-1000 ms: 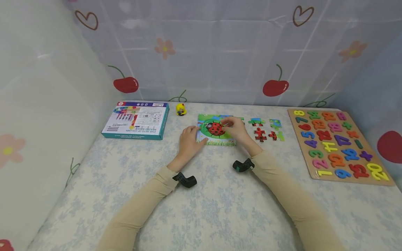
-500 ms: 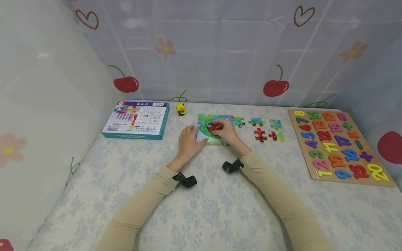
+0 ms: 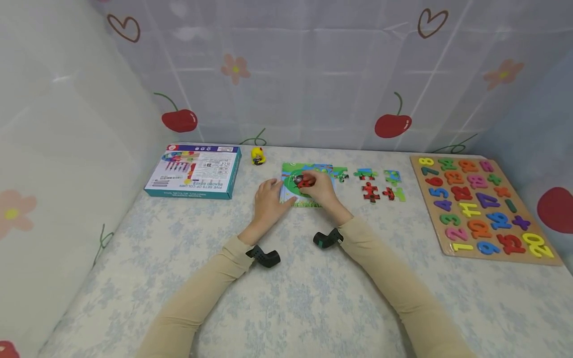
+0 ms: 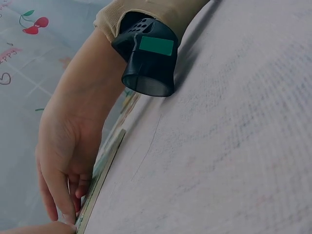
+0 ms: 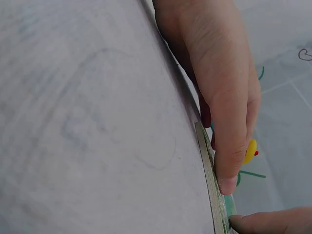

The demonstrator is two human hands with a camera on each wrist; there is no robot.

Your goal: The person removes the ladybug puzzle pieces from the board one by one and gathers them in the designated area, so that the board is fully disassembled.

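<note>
Left hand (image 3: 268, 197) at the puzzle (image 3: 297, 168), grip spread; right hand (image 3: 320, 190) over it, cannot tell whether grip pinches anything. Uneven sideways pressure could skew the puzzle.

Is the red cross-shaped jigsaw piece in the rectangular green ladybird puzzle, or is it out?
Out. The red piece lies on the pale blue-patterned tablecloth, apart from the puzzle.

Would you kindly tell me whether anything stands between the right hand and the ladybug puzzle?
Nothing visible does: the right hand is over the ladybug puzzle, its fingers at the printed ladybug; the left hand is at the left edge, while loose pieces lie to the right.
</note>
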